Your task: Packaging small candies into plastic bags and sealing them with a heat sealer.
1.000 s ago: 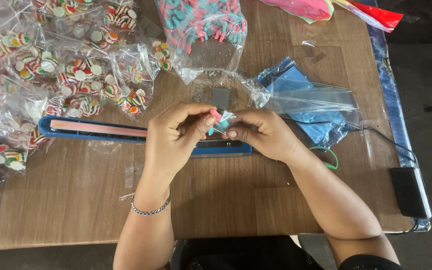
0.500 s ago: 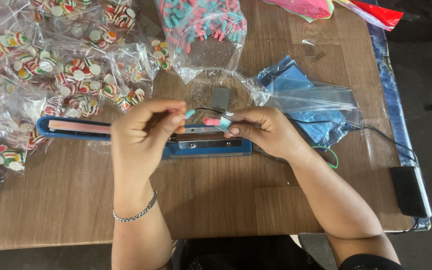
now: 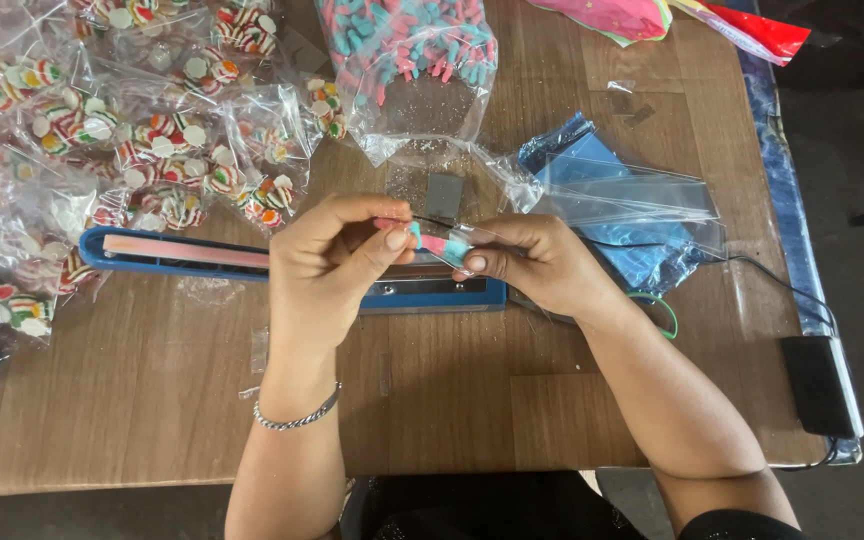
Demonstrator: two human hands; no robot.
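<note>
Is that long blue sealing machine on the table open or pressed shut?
Cannot tell: the heat sealer shows one flat blue bar, and both hands cover its right end.

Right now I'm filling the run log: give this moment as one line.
left hand: pinching pink-and-teal candies | right hand: holding small clear bag | beneath: blue heat sealer | table: candy packets

So there's a small clear packet (image 3: 439, 245) with pink and teal candy pieces inside, pinched at both ends and held level just above the blue heat sealer (image 3: 282, 268), roughly mid-counter.
</note>
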